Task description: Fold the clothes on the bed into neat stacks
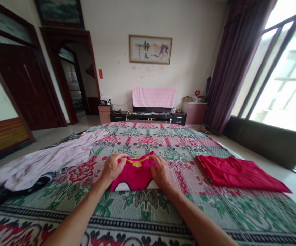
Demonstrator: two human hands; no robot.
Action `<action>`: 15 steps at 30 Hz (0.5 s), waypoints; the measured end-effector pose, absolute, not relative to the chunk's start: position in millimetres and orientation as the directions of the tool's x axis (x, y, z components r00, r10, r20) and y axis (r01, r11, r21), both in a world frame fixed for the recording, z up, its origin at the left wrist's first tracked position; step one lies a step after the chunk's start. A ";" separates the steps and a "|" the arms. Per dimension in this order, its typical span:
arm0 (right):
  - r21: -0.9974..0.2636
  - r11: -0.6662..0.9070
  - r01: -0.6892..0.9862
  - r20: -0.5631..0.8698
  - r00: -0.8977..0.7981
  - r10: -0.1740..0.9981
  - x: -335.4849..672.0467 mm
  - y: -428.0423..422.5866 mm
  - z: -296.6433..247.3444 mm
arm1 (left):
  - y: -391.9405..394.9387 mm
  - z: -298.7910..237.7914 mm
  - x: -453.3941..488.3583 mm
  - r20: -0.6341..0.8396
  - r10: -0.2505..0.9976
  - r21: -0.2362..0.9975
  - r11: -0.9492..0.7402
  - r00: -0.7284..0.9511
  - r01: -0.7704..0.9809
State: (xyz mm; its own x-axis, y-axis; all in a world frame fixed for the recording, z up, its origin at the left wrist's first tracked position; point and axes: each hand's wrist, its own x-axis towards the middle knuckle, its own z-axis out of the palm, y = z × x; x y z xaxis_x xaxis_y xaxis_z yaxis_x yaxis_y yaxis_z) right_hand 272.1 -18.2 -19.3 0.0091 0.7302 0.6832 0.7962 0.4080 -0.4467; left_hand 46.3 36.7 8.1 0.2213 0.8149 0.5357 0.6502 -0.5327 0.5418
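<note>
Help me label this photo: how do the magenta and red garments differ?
The left hand and right hand hold the magenta garment; the red garment lies untouched. The magenta garment is partly white; the red garment looks mostly plain. The red garment spreads wider than the magenta garment. Both are on the patterned cover.

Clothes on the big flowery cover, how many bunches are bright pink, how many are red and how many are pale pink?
Bright pink: 1, the garment between the left hand and the right hand
Red: 1, the folded bundle
Pale pink: 1, the loose heap
Total: 3
</note>
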 end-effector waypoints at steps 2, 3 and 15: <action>-0.492 0.235 0.839 0.641 0.166 0.750 277.9 -19.5 -15.2 | 39.8 11.8 31.1 0.450 0.891 0.540 -0.325 0.060 0.776; -0.505 0.138 0.852 0.604 0.235 0.762 281.5 -20.3 -13.9 | 40.4 12.7 24.7 0.386 0.922 0.517 -0.236 0.021 0.823; -0.434 -0.060 0.899 0.359 0.234 0.903 291.2 -28.2 -12.3 | 41.3 4.0 30.3 0.081 0.995 0.568 -0.100 0.065 0.817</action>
State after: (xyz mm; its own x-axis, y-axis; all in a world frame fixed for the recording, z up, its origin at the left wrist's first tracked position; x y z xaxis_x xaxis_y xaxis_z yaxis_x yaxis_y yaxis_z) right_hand 291.2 -28.2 -12.3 0.2338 0.9035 0.3592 0.8990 -0.0602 -0.4338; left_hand 30.3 41.3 4.0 0.0654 0.9946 0.0812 0.8169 -0.1001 0.5680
